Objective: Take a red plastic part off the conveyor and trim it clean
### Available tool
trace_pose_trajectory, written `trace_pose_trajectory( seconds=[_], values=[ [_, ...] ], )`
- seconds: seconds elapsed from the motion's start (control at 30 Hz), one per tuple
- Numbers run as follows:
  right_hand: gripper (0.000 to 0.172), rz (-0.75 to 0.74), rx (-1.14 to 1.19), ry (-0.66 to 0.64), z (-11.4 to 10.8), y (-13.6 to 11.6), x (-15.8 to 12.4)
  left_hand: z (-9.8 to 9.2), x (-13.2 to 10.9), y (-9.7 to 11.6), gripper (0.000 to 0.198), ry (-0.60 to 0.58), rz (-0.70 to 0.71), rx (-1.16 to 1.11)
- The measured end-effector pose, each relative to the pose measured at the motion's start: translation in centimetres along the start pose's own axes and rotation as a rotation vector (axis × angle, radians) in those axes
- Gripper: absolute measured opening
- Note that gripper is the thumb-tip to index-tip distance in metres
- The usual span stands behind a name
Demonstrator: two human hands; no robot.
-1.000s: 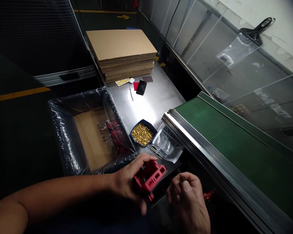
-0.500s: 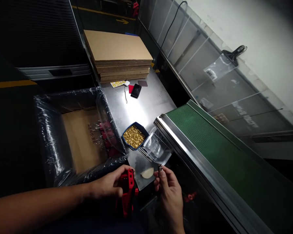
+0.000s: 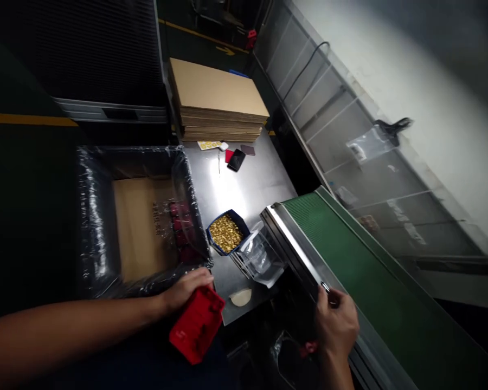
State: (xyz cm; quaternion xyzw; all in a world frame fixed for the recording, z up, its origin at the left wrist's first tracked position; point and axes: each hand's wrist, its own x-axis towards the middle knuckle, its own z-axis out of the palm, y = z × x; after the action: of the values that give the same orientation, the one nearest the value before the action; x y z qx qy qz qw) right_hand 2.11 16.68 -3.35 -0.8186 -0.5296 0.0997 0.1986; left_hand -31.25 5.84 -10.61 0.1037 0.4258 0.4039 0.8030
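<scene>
One carton (image 3: 140, 227) bears unreadable print.

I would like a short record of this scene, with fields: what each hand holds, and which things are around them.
left hand: grips a red plastic part at its upper end, near the table's front edge
right hand: pinches a small metal piece at the conveyor's metal rim
beside hands: blue tray of brass-coloured small parts, clear plastic bags, pale flat disc
left of table: plastic-lined cardboard box holding red parts along one side
far end: stack of flat cardboard, black phone
right: green conveyor belt
</scene>
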Motion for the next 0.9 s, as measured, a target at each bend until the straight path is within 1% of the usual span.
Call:
trace_pose_trajectory(
  seconds=[0.03,0.07,0.13,0.17,0.2,0.23,0.27,0.3,0.4,0.47,0.57,0.63,0.67,0.8,0.9],
  values=[
    [0.048,-0.007,0.025,-0.054,0.5,-0.4,-0.8,0.4,0.2,-0.3,0.048,-0.039,-0.093,-0.056],
    [0.052,-0.014,0.06,-0.133,1.2,-0.9,-1.8,0.7,0.3,-0.6,0.053,-0.111,-0.192,-0.102],
    [0.059,-0.04,0.142,-0.343,2.6,-2.0,-4.2,1.0,0.5,-0.8,0.068,-0.273,-0.345,-0.196],
    [0.061,-0.061,0.182,-0.45,3.3,-2.6,-5.5,1.0,0.5,-0.8,0.073,-0.325,-0.385,-0.243],
    [0.062,-0.081,0.219,-0.546,3.8,-3.4,-6.8,1.0,0.4,-0.7,0.076,-0.338,-0.389,-0.278],
    [0.06,-0.107,0.252,-0.622,4.0,-4.1,-8.1,1.1,0.3,-0.6,0.077,-0.31,-0.357,-0.295],
    [0.057,-0.144,0.276,-0.68,4.1,-4.9,-9.2,1.2,0.1,-0.4,0.079,-0.254,-0.303,-0.294],
    [0.053,-0.189,0.289,-0.715,4.0,-5.8,-10.3,1.3,0.0,-0.2,0.08,-0.205,-0.252,-0.287],
    [0.044,-0.321,0.285,-0.748,2.7,-8.4,-12.4,1.9,-0.7,0.5,0.083,-0.135,-0.142,-0.272],
    [0.044,-0.344,0.299,-0.795,1.8,-9.8,-13.2,2.3,-1.2,1.0,0.084,-0.1,-0.111,-0.255],
    [0.04,-0.328,0.339,-0.914,1.2,-11.2,-14.0,2.8,-1.8,1.4,0.087,-0.066,-0.077,-0.227],
    [0.034,-0.38,0.337,-0.924,1.3,-11.7,-14.5,2.9,-2.0,1.6,0.088,-0.054,-0.057,-0.214],
    [0.03,-0.43,0.333,-0.897,1.4,-11.8,-14.7,3.0,-2.1,1.6,0.089,-0.05,-0.053,-0.209],
    [0.017,-0.657,0.317,-0.715,1.6,-12.5,-15.2,3.2,-2.5,2.0,0.09,-0.051,-0.081,-0.208],
    [0.014,-0.754,0.281,-0.632,1.7,-12.9,-15.3,3.4,-2.8,2.2,0.087,-0.047,-0.108,-0.229]
  ],
)
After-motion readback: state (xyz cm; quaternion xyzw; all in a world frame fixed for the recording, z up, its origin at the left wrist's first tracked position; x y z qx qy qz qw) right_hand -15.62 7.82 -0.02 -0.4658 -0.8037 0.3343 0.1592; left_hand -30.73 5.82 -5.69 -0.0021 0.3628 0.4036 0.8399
